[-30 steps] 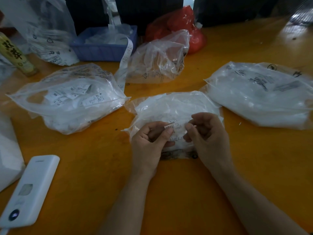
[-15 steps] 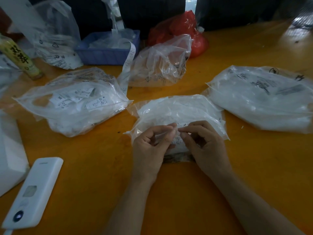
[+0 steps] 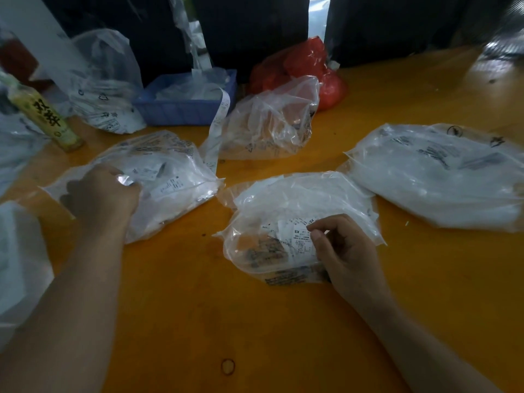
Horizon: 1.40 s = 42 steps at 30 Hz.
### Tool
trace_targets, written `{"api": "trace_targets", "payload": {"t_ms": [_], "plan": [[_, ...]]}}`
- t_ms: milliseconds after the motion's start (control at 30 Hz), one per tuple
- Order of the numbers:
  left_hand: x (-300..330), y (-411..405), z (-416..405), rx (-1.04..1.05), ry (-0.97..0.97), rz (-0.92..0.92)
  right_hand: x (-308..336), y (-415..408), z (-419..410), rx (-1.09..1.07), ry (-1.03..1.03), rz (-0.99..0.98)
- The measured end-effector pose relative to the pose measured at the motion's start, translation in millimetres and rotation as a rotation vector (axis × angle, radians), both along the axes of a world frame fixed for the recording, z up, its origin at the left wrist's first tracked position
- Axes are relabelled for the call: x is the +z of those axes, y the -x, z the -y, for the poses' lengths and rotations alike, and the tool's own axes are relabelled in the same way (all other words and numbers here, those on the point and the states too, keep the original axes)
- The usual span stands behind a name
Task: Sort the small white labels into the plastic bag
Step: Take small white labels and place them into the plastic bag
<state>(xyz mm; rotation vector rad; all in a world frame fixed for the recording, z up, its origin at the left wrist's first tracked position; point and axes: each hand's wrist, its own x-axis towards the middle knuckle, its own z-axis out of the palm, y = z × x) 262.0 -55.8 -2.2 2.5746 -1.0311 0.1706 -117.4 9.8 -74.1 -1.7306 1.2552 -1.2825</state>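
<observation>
Both forearms are bare all the way up from the desk (image 3: 255,336), no sleeves, left hand (image 3: 99,194) and right hand (image 3: 346,251) ungloved, short nails.

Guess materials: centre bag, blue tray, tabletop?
Centre bag: thin clear plastic film, glossy; it crinkles, catches glare, and printed labels read through it. Blue tray: looks like rigid moulded plastic, matte, with ribbed walls. Tabletop: hard, smooth, orange-yellow with a soft sheen; possibly painted or laminated wood, but no grain shows, so uncertain.
</observation>
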Motion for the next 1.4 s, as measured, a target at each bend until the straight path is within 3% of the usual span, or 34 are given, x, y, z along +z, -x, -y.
{"api": "trace_targets", "payload": {"t_ms": [100,200,333,467,567,700,900,1000,1400], "plan": [[-3.6,-2.9,5.9,0.027,-0.019,0.111,2.2,1.2,-1.6,-0.061,0.069,-0.016],[-4.8,3.1,0.8,0.018,0.056,0.080,15.9,9.8,2.8,-0.151,0.168,-0.069],[-4.6,44.9,-22.9,-0.021,0.247,0.064,39.1,49.4,31.4,-0.445,0.249,-0.305],[-14.8,117.9,-50.7,-0.366,0.620,-0.129,55.3,106.8,79.0,-0.683,-0.096,-0.694],[-22.9,168.7,-70.7,-0.684,0.737,-0.287,62.6,127.5,95.3,-0.642,-0.302,-0.855],[-42.2,203.7,-83.2,-0.918,0.646,-0.470,59.1,129.2,97.9,-0.559,-0.220,-0.812],[-69.9,212.3,-86.6,-0.814,0.490,-0.705,52.8,134.8,101.2,-0.559,-0.274,-0.821],[-73.3,211.2,-85.7,-0.789,0.431,-0.696,52.4,131.4,99.7,-0.512,-0.280,-0.931],[-71.5,212.7,-88.7,-0.829,0.388,-0.635,67.6,139.6,92.8,-0.699,0.048,-0.820]]}}
